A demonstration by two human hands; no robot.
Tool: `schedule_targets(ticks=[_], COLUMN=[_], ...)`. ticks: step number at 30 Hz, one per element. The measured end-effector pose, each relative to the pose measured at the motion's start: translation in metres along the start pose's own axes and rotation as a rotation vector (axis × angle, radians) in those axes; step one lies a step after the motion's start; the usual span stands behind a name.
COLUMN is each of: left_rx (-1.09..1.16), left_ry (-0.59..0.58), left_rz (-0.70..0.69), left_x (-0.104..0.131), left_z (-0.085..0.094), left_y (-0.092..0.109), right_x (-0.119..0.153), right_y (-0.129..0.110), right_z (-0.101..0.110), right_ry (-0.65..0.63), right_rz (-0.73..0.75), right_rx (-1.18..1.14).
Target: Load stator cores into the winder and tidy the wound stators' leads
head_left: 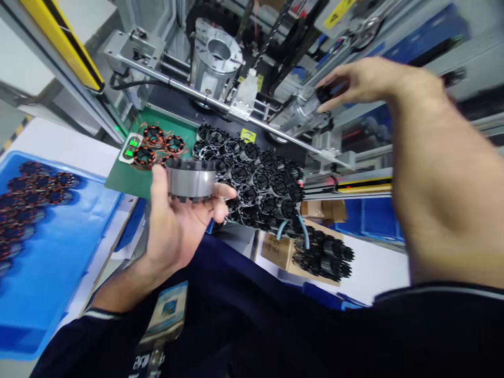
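Observation:
My left hand (pixel 173 231) is closed around a bare stator core (pixel 192 181), a grey steel ring with black toothed plastic on both rims. It is held above the green mat (pixel 122 181), level and apart from the other parts. At the right, my right hand (pixel 364 81) grips a second, dark stator core (pixel 329 92) between thumb and fingers, at the end of a metal cylindrical fixture (pixel 301 113). That part is blurred and partly covered by my fingers. Several unwound stator cores (pixel 260 178) stand packed together, while a few copper-wound stators (pixel 153 136) lie on the mat.
A metal rail (pixel 177 84) crosses before the machine, with another round fixture (pixel 218 58) behind it. Yellow light bars (pixel 66 42) flank the opening. Left is a blue tray (pixel 74 252) with wound stators; a green-buttoned box (pixel 131 148) sits nearby. More cores (pixel 325 252) lie right.

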State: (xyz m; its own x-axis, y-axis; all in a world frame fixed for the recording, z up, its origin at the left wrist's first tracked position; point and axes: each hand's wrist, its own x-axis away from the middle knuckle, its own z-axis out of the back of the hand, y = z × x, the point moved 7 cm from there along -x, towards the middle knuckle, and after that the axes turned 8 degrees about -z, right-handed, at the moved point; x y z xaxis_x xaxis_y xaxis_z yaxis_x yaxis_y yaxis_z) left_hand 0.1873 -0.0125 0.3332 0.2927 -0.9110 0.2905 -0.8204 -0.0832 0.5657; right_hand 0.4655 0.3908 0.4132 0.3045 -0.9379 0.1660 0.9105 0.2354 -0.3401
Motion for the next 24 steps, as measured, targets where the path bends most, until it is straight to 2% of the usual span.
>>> schedule_targets(ticks=[2,5,8,10,13,15,17,18,19,21,23,24], left_rx=[-0.005,-0.037,-0.065,-0.079,-0.085,-0.065,-0.051,-0.049,-0.049,-0.049,-0.054,-0.063], left_ry=[-0.011,-0.042,-0.081,-0.099,-0.101,-0.105,-0.120,-0.129,-0.137,-0.153,-0.169,-0.178], left_rz=[-0.049,-0.133,-0.167,-0.166,-0.155,-0.122,-0.086,-0.077,-0.072,-0.069,-0.055,-0.047], left_x=[0.000,0.002,0.003,0.002,0.002,0.001,0.001,0.000,0.000,-0.001,-0.002,-0.002], left_z=[0.004,0.006,0.004,0.003,0.004,0.003,0.002,0.001,0.001,0.001,0.003,0.005], left_y=[0.002,0.005,0.004,0.002,0.002,0.002,0.002,0.002,0.002,0.002,-0.001,-0.003], right_x=[0.000,-0.001,0.003,0.010,0.015,0.009,-0.006,-0.015,-0.026,-0.042,-0.049,-0.052], right_y=[0.001,0.005,0.004,0.002,-0.001,0.005,0.012,0.012,0.008,-0.004,-0.009,-0.008], right_z=[-0.004,-0.004,-0.012,-0.016,-0.016,-0.013,-0.011,-0.010,-0.010,-0.016,-0.035,-0.051], right_ry=[-0.027,0.004,-0.074,-0.108,-0.081,-0.102,-0.163,-0.154,-0.100,0.081,0.234,0.255], right_rz=[-0.067,-0.116,-0.129,-0.143,-0.138,-0.168,-0.194,-0.177,-0.130,-0.035,-0.035,-0.080], right_rx=[0.153,0.317,0.475,0.508,0.501,0.554,0.623,0.619,0.552,0.253,-0.049,-0.119])
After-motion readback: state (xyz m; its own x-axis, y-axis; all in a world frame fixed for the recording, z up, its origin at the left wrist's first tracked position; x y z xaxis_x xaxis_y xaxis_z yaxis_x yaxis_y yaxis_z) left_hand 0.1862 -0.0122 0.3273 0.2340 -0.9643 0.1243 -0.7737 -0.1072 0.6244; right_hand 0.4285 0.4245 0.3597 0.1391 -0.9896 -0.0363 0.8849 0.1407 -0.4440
